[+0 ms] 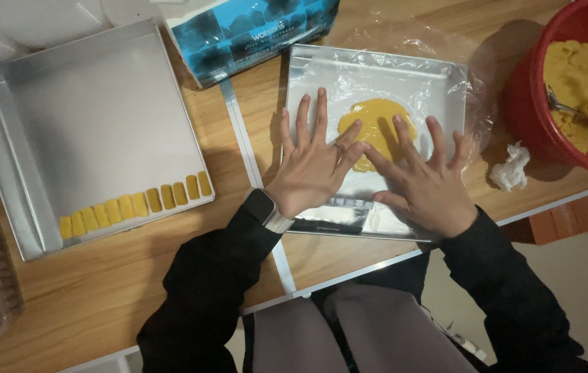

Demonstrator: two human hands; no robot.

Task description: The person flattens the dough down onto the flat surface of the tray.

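Both hands flat on the small metal tray (446,83) in front of the person, palms down, fingers spread wide, gripping nothing. Left hand (311,162) presses on the clear plastic film (404,79) w/ its index & middle fingertips touching the left edge of the yellow dough disc (377,121); right hand (422,179) sits just beside it, fingers on the disc's lower right part. Thumbs nearly meet btwn the two hands. Dough lies flattened under the film, approx. mid-tray. Watch on the left wrist, ring on one left finger, black sleeves on both arms. To the left on the desk (121,276), well apart: a bigger metal tray (93,103) w/ a row of small yellow dough bars (135,205) along its near edge. Right side: red bucket (529,103) holding more yellow dough (574,76), a utensil stuck in it, & a crumpled white tissue (511,169) just beside. Blue packet (252,27) at the top, btwn the trays.
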